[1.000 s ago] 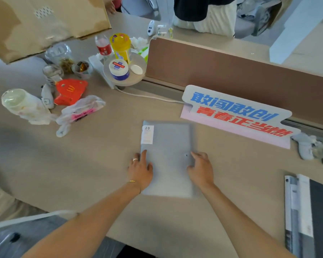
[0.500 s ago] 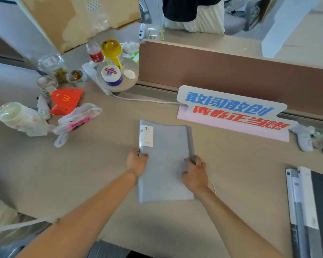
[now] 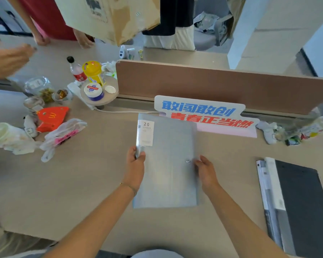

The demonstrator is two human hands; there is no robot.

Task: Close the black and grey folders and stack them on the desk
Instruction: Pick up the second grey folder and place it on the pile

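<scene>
The closed grey folder (image 3: 168,161), with a white "20" label at its top left, sits in the middle of the desk (image 3: 82,183). My left hand (image 3: 135,166) grips its left spine edge, fingers wrapped around it. On the opposite side, my right hand (image 3: 205,170) holds the right edge near the small clasp. The folder's far end looks raised off the desk. The black folder (image 3: 298,205) lies closed at the right edge of the desk, its pale spine facing left.
A blue-and-red lettered sign (image 3: 203,114) leans on the brown divider (image 3: 213,84) just behind the grey folder. Bottles, jars, a red wrapper (image 3: 51,117) and plastic bags clutter the left. Another person's hand (image 3: 6,58) hovers far left. Small items lie at the right by the divider.
Both my hands went from pressing flat on the grey folder's cover to gripping its side edges. The folder has tipped up and moved toward me.
</scene>
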